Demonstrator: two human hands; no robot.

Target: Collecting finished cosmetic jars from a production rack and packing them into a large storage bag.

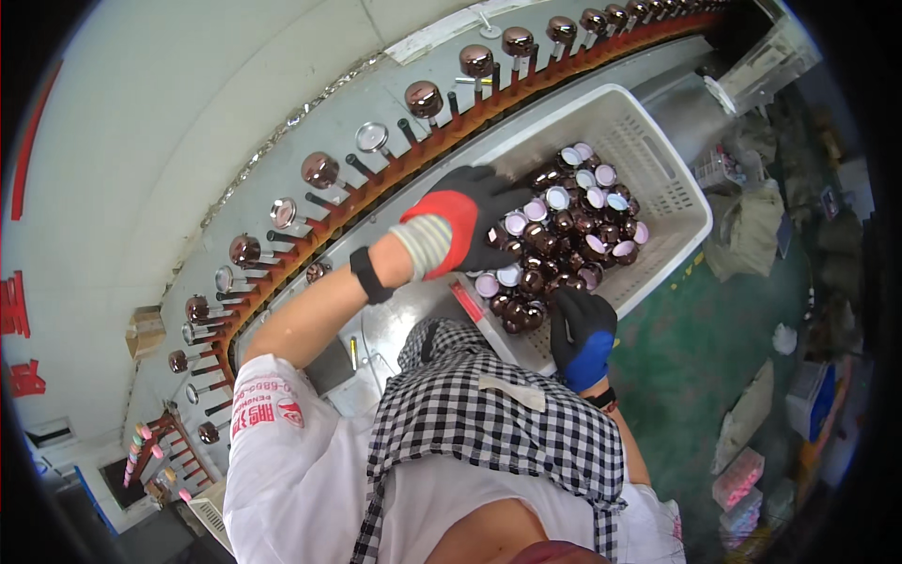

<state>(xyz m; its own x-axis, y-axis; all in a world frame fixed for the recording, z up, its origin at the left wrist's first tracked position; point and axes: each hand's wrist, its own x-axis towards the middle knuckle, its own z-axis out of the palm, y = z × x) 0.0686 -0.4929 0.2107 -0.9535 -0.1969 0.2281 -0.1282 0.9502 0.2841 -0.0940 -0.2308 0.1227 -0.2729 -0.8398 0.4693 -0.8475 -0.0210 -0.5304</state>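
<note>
My left hand (470,221), in a black and red glove with a striped cuff, is over the left side of a white plastic basket (672,174). Its fingers are spread toward the shiny dark-brown round caps (540,240) heaped inside; no cap shows in its grip. At the basket's near edge is my right hand (583,329), in a black and blue glove. Its fingers curl down against the nearest caps, and the glove hides whatever lies under the fingertips. Some caps show pale white or lilac discs; others turn their glossy brown domes up.
A curved orange-brown conveyor (390,179) runs along the left and far side, carrying upright black pegs and rods topped with brown caps (319,169). A metal worktop (395,315) lies below my left arm. Green floor (676,376), sacks (747,235) and bins are at the right.
</note>
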